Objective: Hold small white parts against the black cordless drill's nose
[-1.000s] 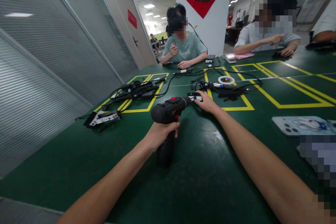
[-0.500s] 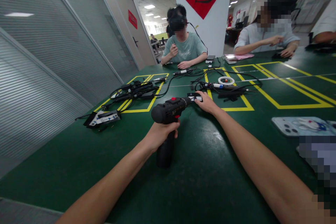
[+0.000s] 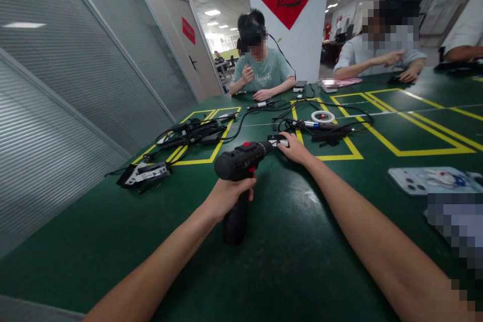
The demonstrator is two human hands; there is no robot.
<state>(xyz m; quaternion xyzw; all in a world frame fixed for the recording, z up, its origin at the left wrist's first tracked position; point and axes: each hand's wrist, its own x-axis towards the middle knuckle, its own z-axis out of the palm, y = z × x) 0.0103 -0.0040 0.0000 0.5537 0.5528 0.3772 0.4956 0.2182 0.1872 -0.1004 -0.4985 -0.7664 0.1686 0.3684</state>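
Two hands meet at one spot on the green worktop [image 3: 287,251]. The left hand [image 3: 230,196] has its grip wrapped fully round the handle of a black cordless drill [image 3: 241,160]. The drill stands nearly upright, its base seemingly on the worktop and its nose pointing away from the person. The right hand [image 3: 292,147] lies at that nose, its grip curled down on a small black part [image 3: 277,139] with a white label, pinning it flat. The bit itself is too small to make out. Done well, this step seems to want the drill level and in line with the part, the trigger eased in gently, and the right fingertips clear of the tip. Cables [image 3: 196,131] and a tape roll [image 3: 322,116] lie just beyond, with a phone [image 3: 426,180] off to the right.
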